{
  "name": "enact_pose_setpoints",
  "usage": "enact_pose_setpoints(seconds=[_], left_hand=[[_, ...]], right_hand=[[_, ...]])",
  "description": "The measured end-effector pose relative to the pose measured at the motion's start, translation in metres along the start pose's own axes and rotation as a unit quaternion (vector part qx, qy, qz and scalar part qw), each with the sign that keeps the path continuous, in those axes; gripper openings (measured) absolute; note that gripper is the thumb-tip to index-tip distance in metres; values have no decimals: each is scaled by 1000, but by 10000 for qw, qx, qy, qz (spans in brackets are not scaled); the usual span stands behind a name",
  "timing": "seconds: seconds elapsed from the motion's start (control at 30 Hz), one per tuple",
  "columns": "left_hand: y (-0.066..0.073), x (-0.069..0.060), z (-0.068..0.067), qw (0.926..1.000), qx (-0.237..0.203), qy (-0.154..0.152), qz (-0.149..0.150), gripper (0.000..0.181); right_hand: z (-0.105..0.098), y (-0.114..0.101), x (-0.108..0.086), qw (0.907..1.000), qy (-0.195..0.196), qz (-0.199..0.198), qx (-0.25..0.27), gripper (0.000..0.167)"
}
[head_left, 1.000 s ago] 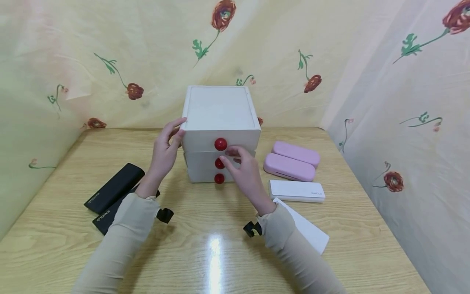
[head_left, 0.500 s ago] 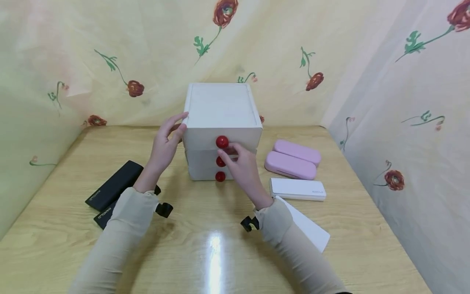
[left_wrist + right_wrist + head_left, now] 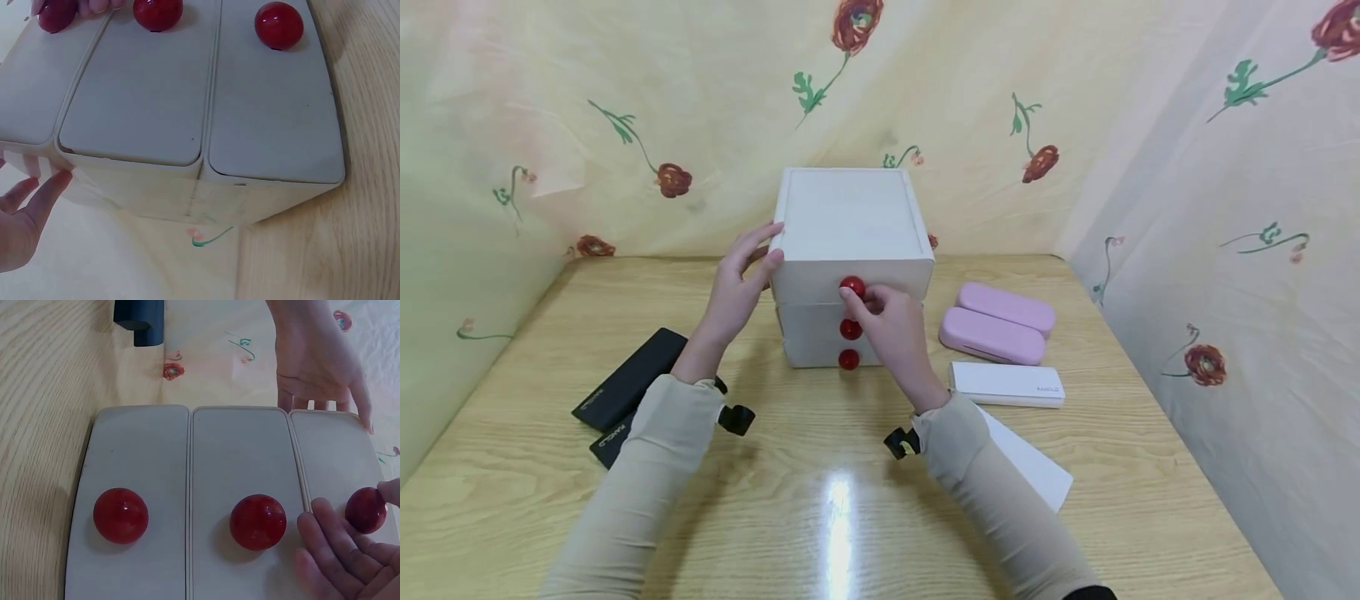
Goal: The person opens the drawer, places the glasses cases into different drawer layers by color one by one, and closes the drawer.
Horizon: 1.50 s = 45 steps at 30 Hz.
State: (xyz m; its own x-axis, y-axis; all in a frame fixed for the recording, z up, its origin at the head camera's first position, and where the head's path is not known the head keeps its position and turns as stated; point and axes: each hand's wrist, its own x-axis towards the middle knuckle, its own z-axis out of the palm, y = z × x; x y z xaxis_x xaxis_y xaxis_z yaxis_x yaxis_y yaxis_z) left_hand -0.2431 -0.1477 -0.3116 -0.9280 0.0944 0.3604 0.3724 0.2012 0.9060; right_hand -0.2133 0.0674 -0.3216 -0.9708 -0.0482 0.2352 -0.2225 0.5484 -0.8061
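Right hand (image 3: pixel 898 333): thumb and index finger pinching the top red knob (image 3: pixel 854 282), gap only as wide as the knob. My other fingers are bent loosely below it, beside the middle red knob (image 3: pixel 258 522); can't tell if they touch the drawer face.

Left hand (image 3: pixel 735 287): fingers parted, laid against the left side of the white drawer box (image 3: pixel 850 212), tips at its top left edge, thumb at the near left corner. Nothing gripped there.

Box stands upright at the far middle of the wooden table (image 3: pixel 775 517), close to the flowered cloth (image 3: pixel 715 92). Three drawers stacked, one knob each, bottom red knob (image 3: pixel 848 359) lowest. Drawer fronts look roughly in line in both wrist views.

Left of the box, nearer me: far black case (image 3: pixel 632 379) and near black case (image 3: pixel 613 439), the near one partly hidden by my left sleeve (image 3: pixel 643 500).

Right of the box: far pink case (image 3: pixel 1007 306) and near pink case (image 3: pixel 992 336), side by side. Nearer: far white case (image 3: pixel 1006 383) with small lettering, then near white case (image 3: pixel 1033 462), lying at a slant, partly behind my right sleeve (image 3: pixel 1000 508).
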Motion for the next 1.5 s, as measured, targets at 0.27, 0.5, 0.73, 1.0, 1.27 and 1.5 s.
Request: enact_pose_setpoints(seconds=[0.27, 0.5, 0.73, 1.0, 1.27, 1.5], left_hand=[[-1, 1, 3, 9996, -239, -82, -158, 46], [0, 2, 1, 9996, -154, -192, -167, 46], [1, 1, -3, 9992, -200, -300, -194, 48], [1, 2, -5, 9985, -191, -409, -301, 48], [-3, 0, -9, 9987, -142, -457, -179, 49], [-5, 1, -10, 9984, -271, -477, -103, 49]], right_hand=[[-3, 3, -3, 9960, 374, -466, -658, 36], [-2, 4, -5, 9955, 429, -545, -651, 37], [-2, 4, -9, 9944, 505, -709, -603, 38], [-3, 3, -14, 9936, 533, -792, -598, 36], [-3, 2, -18, 9945, 448, -774, -549, 32], [-5, 0, -23, 9958, 384, -728, -410, 30]])
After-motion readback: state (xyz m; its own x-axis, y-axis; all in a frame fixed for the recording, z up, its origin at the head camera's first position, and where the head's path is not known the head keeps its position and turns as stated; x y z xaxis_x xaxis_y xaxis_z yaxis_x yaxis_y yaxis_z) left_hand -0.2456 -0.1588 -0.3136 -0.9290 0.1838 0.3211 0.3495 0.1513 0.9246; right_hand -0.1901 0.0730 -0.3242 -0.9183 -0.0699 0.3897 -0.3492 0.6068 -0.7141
